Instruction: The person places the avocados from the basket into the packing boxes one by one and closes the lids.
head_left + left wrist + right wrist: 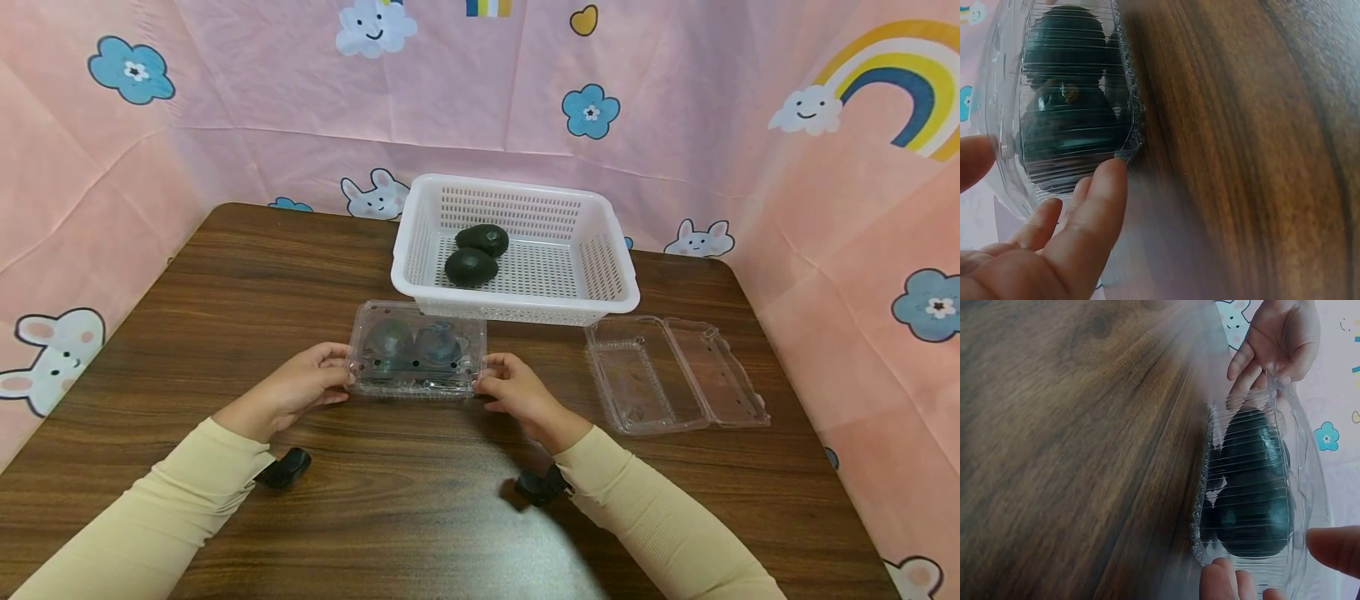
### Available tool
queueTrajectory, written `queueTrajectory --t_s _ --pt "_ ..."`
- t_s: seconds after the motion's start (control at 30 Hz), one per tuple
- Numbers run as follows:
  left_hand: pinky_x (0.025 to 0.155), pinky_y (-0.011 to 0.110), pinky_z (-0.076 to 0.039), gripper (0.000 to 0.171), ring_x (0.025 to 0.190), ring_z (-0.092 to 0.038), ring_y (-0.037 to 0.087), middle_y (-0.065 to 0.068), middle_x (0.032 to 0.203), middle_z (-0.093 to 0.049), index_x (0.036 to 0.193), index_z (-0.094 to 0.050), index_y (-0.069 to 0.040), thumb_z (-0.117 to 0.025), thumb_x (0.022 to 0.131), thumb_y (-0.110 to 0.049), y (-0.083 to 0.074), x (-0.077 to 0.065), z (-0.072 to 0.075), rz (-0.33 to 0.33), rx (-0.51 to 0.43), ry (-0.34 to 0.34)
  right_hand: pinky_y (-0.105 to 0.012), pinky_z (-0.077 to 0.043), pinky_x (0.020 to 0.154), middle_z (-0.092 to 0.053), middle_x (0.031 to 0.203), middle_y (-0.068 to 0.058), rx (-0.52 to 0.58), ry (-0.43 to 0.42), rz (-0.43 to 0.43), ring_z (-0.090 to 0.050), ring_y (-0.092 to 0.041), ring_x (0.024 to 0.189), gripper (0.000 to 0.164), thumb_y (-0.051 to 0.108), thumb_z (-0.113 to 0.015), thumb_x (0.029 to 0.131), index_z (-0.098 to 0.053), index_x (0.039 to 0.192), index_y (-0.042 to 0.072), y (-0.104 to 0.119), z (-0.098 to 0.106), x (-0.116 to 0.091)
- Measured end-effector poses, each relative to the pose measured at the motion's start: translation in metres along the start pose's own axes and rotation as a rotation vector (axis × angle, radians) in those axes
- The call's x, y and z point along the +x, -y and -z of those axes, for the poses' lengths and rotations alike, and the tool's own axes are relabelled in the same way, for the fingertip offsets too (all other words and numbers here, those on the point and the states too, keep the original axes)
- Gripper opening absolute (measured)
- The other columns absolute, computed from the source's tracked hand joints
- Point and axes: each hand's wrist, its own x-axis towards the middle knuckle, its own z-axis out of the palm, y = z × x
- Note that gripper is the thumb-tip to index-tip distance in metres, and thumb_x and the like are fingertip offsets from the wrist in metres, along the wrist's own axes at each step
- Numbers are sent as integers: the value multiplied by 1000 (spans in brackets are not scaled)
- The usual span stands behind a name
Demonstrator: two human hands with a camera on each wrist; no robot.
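A closed clear plastic clamshell box (417, 387) sits at the middle of the table with dark green avocados (1072, 119) inside. My left hand (303, 385) holds its left end, thumb (975, 159) at the lid rim and fingers (1088, 225) near the lower edge. At the opposite end, my right hand (528, 398) grips the box between thumb (1335, 550) and fingers (1218, 581). Both avocados seen from above lie side by side under the lid; the plastic blurs them partly. In the right wrist view the left hand (1282, 337) shows beyond the box.
Behind the box stands a white slotted basket (525, 303) with two avocados (471, 267) in its left part. An open, see-through clamshell box (637, 383) lies at the right, its lid folded out. Patterned pink cloth (487, 100) surrounds the wooden table (360, 517).
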Motion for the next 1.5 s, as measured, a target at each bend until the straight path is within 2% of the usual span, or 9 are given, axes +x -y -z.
queueTrajectory --t_s 0.17,0.47,0.6,0.73,0.83,0.93,1.23,1.5 --pt "91 44 -41 59 103 -46 24 26 126 -34 137 -13 10 -44 89 -7 -2 -2 2 0 9 5 -43 -47 81 -50 117 -19 -23 12 18 -55 -30 103 43 7 -50 86 -38 127 1 0 2 -3" --pt "87 39 -44 56 96 -50 11 26 127 -37 134 -18 9 -45 90 -11 -7 -8 7 -23 3 -33 -42 -47 82 -49 120 -20 -43 13 31 -53 -31 105 45 6 -50 88 -36 130 1 2 10 -14" --pt "87 37 -44 57 105 -48 21 29 132 -32 136 -16 9 -43 92 -13 -9 -10 11 -46 19 -48 -42 -47 82 -48 121 -22 -63 10 49 -53 -30 105 48 6 -53 85 -36 130 0 4 15 -21" --pt "89 35 -43 58 120 -36 34 29 136 -27 137 -15 7 -44 93 -17 -14 -14 15 -52 20 -53 -41 -48 80 -48 120 -22 -82 16 64 -54 -27 101 49 6 -55 83 -38 129 -1 6 21 -29" --pt "91 35 -42 60 125 -30 35 27 138 -25 138 -15 5 -46 93 -20 -19 -17 17 -56 24 -57 -39 -48 79 -48 120 -23 -99 40 80 -53 -26 100 48 6 -56 83 -39 128 -2 6 25 -35" --pt "92 35 -41 61 125 -29 34 26 139 -25 138 -16 3 -47 93 -22 -24 -20 17 -66 37 -72 -40 -48 79 -47 121 -24 -126 68 104 -53 -27 103 47 6 -56 84 -39 127 -2 6 28 -43" --pt "83 22 -45 56 118 -37 26 22 135 -31 137 -21 3 -47 94 -23 -39 -28 14 -142 75 -136 -42 -46 85 -46 121 -21 -166 111 174 -51 -32 109 45 5 -55 84 -40 127 1 17 45 -65" --pt "88 27 -42 51 113 -43 22 20 131 -38 133 -29 1 -47 93 -24 -60 -38 -1 -234 156 -148 -33 -46 86 -48 119 -24 -195 90 301 -50 -38 108 41 3 -55 85 -41 122 -6 30 67 -78"
